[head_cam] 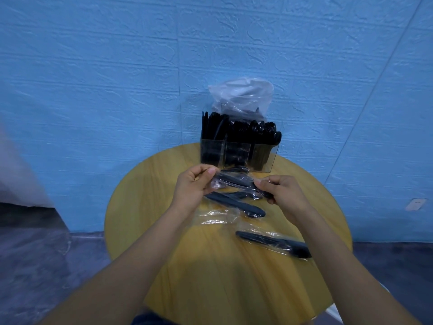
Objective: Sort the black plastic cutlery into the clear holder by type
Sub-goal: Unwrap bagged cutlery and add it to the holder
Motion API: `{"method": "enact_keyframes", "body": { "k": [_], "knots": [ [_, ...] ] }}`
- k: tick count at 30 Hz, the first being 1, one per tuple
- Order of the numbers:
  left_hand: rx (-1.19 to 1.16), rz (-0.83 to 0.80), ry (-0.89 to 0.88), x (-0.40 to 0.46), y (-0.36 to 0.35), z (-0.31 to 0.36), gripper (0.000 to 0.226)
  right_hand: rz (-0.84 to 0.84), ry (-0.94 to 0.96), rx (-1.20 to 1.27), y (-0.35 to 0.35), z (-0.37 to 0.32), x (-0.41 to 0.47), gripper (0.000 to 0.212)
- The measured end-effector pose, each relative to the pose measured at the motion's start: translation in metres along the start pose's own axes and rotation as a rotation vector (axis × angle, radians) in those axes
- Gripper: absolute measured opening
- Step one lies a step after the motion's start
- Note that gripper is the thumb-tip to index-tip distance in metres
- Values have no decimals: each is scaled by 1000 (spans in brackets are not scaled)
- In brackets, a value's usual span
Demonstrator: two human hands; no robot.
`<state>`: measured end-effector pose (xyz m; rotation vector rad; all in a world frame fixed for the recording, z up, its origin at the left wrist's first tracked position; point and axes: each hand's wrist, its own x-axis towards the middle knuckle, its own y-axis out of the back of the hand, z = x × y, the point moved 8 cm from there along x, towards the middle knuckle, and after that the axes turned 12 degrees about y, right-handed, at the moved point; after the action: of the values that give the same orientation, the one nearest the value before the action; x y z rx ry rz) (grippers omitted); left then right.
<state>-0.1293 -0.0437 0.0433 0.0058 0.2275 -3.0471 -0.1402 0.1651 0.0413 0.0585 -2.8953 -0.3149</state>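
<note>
**Wrapped cutlery, held at both ends**

Both forearms reach toward 12 o'clock over the round table [164, 266]. Left hand [192, 186] and right hand [281, 191] pinch a wrapped cutlery packet [234, 181] — light, stiff, slippery film, I judge — just before the clear holder [239, 153]. Grip the ends.

the clear holder [236, 153] stands upright at the far edge, its three compartments full of black cutlery. one wrapped cutlery packet [236, 181] is held up in the air. a loose black piece [234, 204] lies below it; another wrapped packet [274, 246] lies nearer, at the right.
</note>
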Motion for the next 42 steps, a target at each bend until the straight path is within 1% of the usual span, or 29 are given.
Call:
{"method": "enact_keyframes", "body": {
  "k": [5,7,9,11,12,14,16,17,18,19,20,21,22,24,26,28,29,30,31,32,34,35,37,39,40,41,42],
  "knots": [
    [-245,0,164,1,0,-10,15,-15,-34,44,-11,0,1,20],
    [-336,-31,238,2,-4,-15,18,-18,-50,50,-15,0,1,20],
    [-460,-60,296,2,-8,-18,19,-15,-58,52,-18,-1,2,19],
    [-614,-50,345,4,-5,-21,22,5,-59,43,-16,-2,2,18],
    [-651,-35,352,5,-3,-21,24,11,-54,33,-14,-2,3,19],
    [-642,-21,356,7,-2,-21,24,2,-33,-15,-13,-3,3,21],
    [-572,-28,360,5,-9,-19,23,5,-3,-65,-13,-4,5,22],
    [-489,-33,349,6,-12,-17,26,14,13,-82,-12,-5,7,24],
    [-351,-28,315,7,-13,-15,27,28,22,-94,-11,-5,9,26],
    [-209,16,266,9,-10,-12,29,43,27,-97,-8,-4,9,27],
    [-103,99,214,13,0,-10,32,58,27,-90,-3,-3,10,28],
    [-48,186,184,16,12,-11,34,73,26,-75,2,-2,10,28],
    [-28,244,181,18,22,-12,29,85,25,-58,6,0,9,27],
    [4,294,198,20,34,-18,17,93,24,-47,11,2,8,26],
    [79,381,170,21,44,-19,12,97,21,-47,13,5,7,26],
    [221,526,28,11,52,-2,13,108,18,-51,14,7,8,27],
    [293,553,-78,4,49,11,14,111,16,-58,15,7,8,28],
    [349,541,-180,-2,43,22,13,112,14,-64,16,7,8,28],
    [391,492,-250,-8,34,29,12,109,14,-68,16,7,7,28],
    [426,427,-286,-12,23,32,12,101,18,-69,15,7,7,29],
    [487,310,-283,-14,7,26,11,78,39,-80,12,4,6,30],
    [513,288,-275,-14,4,22,11,72,49,-90,10,2,6,29],
    [564,299,-279,-13,5,19,17,72,62,-116,10,0,5,29],
    [624,360,-314,-18,7,26,33,79,67,-148,12,-1,5,28],
    [674,394,-388,-25,5,35,39,84,67,-156,13,-2,5,27],
    [738,412,-500,-34,-2,44,39,87,67,-162,13,-3,5,26],
    [809,388,-620,-43,-13,50,35,88,68,-168,12,-4,5,25]
  ]
}}
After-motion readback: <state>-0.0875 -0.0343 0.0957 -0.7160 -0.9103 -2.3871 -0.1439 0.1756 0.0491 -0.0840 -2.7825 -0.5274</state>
